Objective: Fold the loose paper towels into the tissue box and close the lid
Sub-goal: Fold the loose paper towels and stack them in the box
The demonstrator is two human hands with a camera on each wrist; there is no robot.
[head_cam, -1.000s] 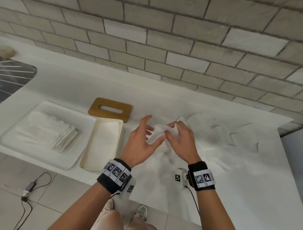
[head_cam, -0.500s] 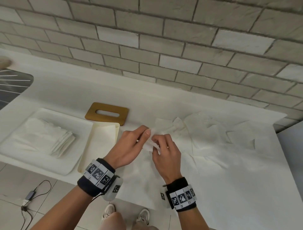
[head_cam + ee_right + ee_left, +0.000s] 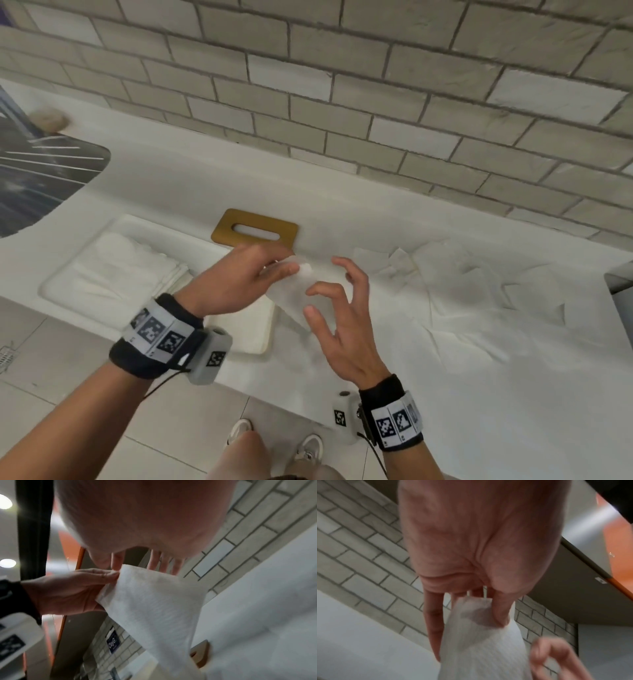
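Between left hand [image 3: 239, 284] fingers [image 3: 500, 609], paper towel [image 3: 294, 294]

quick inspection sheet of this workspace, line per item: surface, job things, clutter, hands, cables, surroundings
surface: white counter, loose paper towels spread on its right part
job's things: open tissue box partly hidden by the left arm; wooden lid off, lying behind it; one paper towel lifted
clutter: white tray with folded towels
grippers: left hand pinches the paper towel; right hand open beside it
cables: thin lead at each wrist camera
surroundings: brick wall, tiled floor, dark sink far left
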